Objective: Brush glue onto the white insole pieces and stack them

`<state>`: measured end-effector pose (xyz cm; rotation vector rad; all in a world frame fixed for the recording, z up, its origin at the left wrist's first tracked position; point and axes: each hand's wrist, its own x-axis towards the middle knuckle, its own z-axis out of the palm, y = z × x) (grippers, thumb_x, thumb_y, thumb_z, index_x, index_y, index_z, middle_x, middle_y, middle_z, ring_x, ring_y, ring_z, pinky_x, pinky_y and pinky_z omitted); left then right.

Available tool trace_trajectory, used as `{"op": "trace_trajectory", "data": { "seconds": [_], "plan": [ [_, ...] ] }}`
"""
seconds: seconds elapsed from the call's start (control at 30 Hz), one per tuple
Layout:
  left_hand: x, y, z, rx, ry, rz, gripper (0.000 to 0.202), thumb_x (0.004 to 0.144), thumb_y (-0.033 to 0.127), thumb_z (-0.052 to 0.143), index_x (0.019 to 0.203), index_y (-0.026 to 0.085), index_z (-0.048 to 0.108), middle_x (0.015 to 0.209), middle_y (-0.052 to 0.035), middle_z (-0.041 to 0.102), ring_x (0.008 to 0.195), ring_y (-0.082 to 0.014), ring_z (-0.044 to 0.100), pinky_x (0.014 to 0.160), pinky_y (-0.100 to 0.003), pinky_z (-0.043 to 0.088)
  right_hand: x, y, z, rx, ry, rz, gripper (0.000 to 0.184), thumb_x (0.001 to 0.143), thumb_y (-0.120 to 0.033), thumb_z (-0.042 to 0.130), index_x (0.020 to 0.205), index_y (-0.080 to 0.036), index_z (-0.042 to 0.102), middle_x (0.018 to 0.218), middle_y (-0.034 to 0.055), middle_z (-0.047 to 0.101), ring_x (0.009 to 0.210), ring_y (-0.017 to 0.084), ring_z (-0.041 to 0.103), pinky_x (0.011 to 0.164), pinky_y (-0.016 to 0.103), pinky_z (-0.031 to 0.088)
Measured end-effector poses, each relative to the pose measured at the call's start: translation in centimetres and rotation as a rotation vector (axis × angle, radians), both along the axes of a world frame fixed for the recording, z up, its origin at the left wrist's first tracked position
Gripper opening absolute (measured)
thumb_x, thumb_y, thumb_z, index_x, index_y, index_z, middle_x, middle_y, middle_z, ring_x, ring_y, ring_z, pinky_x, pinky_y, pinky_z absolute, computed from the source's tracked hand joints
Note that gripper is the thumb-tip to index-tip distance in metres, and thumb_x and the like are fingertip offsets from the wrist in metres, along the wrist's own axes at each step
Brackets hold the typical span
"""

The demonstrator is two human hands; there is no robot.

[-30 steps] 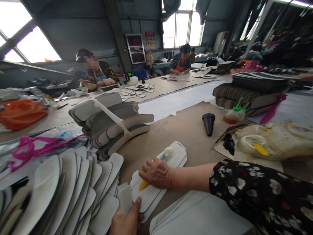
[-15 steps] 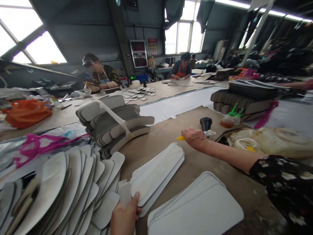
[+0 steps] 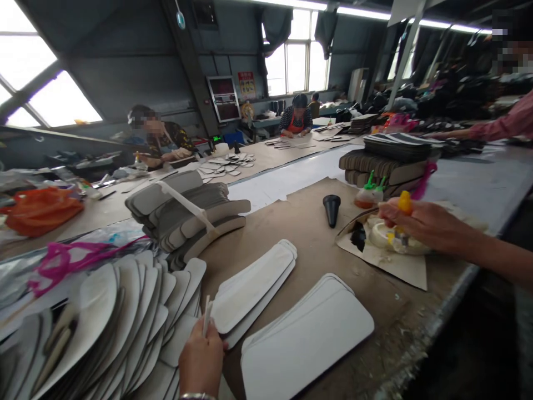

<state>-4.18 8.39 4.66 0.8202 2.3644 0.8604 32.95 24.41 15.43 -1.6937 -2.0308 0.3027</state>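
Observation:
My left hand (image 3: pixel 202 358) is closed around a thin whitish strip (image 3: pixel 207 315) that stands up from its fingers. It rests by the lower end of a fanned stack of long pale panels (image 3: pixel 254 289). My right hand (image 3: pixel 433 225) grips a brush with a yellow handle (image 3: pixel 405 202), held over a whitish, crusted container (image 3: pixel 378 236). The brush's lower end is at the container's mouth, and its bristles are hard to make out. Wider pale panels (image 3: pixel 308 339) lie fanned between my hands.
Many curved panels (image 3: pixel 97 300) lean at the left. Behind them sits a tied bundle of panels (image 3: pixel 187 211). A black cone-shaped object (image 3: pixel 332 210), green-tipped bottles (image 3: pixel 368 191) and dark stacked pieces (image 3: pixel 387 161) stand toward the right. Co-workers sit across the table.
My right hand has swung right with the brush, from above the long panels to the container. My left hand stays by the panels; its strip now appears edge-on. The view has shifted right.

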Motion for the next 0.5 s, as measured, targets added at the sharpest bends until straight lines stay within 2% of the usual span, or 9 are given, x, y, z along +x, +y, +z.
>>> {"op": "trace_trajectory", "data": {
  "seconds": [0.13, 0.27, 0.33, 0.4, 0.47, 0.5],
  "plan": [
    [0.4, -1.0, 1.0, -0.001, 0.184, -0.013, 0.026, 0.079, 0.031, 0.036, 0.089, 0.019, 0.057, 0.073, -0.0101, 0.065, 0.075, -0.0284, 0.060, 0.072, -0.037, 0.040, 1.3, -0.7, -0.2, 0.038, -0.043, 0.021, 0.078, 0.065, -0.082, 0.016, 0.080, -0.020, 0.060, 0.077, 0.0113, 0.065, 0.070, 0.021, 0.059, 0.066, 0.034, 0.040],
    [1.3, -1.7, 1.9, 0.032, 0.227, -0.075, 0.035, 0.080, 0.038, 0.034, 0.095, 0.020, 0.060, 0.093, -0.0097, 0.067, 0.086, -0.0262, 0.060, 0.076, -0.036, 0.044, 1.8, -0.9, 0.0, 0.098, -0.066, 0.014, 0.078, 0.061, -0.085, 0.017, 0.076, -0.022, 0.061, 0.073, 0.0100, 0.065, 0.064, 0.022, 0.059, 0.060, 0.034, 0.041],
    [1.3, -1.5, 1.9, 0.082, 0.255, -0.222, 0.037, 0.078, 0.038, 0.035, 0.098, 0.020, 0.061, 0.102, -0.0080, 0.066, 0.095, -0.0247, 0.059, 0.083, -0.035, 0.044, 2.0, -1.2, 0.0, 0.083, -0.006, 0.010, 0.075, 0.065, -0.082, 0.021, 0.076, -0.020, 0.061, 0.071, 0.0089, 0.065, 0.063, 0.021, 0.059, 0.059, 0.032, 0.042],
    [0.5, -0.7, 1.1, 0.136, 0.330, -0.480, 0.040, 0.076, 0.033, 0.037, 0.103, 0.018, 0.062, 0.107, -0.0079, 0.064, 0.102, -0.0239, 0.057, 0.089, -0.035, 0.044, 2.5, -1.4, 0.1, 0.072, 0.062, -0.053, 0.073, 0.070, -0.078, 0.022, 0.076, -0.017, 0.061, 0.065, 0.0080, 0.063, 0.060, 0.019, 0.058, 0.057, 0.030, 0.042],
    [-0.8, 1.0, -0.9, 0.131, 0.438, -0.775, 0.040, 0.075, 0.026, 0.038, 0.106, 0.019, 0.063, 0.113, -0.0053, 0.062, 0.107, -0.0227, 0.054, 0.092, -0.034, 0.043, 3.2, -1.5, 0.3, 0.099, 0.147, -0.134, 0.070, 0.074, -0.074, 0.022, 0.074, -0.015, 0.060, 0.061, 0.0070, 0.061, 0.056, 0.017, 0.056, 0.055, 0.028, 0.041],
    [-1.4, 2.1, -2.2, 0.160, 0.499, -0.880, 0.040, 0.072, 0.022, 0.040, 0.103, 0.019, 0.065, 0.117, -0.0055, 0.059, 0.111, -0.0237, 0.051, 0.093, -0.034, 0.042, 3.7, -1.4, 0.4, 0.125, 0.179, -0.153, 0.068, 0.077, -0.071, 0.022, 0.073, -0.014, 0.059, 0.060, 0.0064, 0.060, 0.055, 0.016, 0.056, 0.054, 0.027, 0.041]
  ]
}}
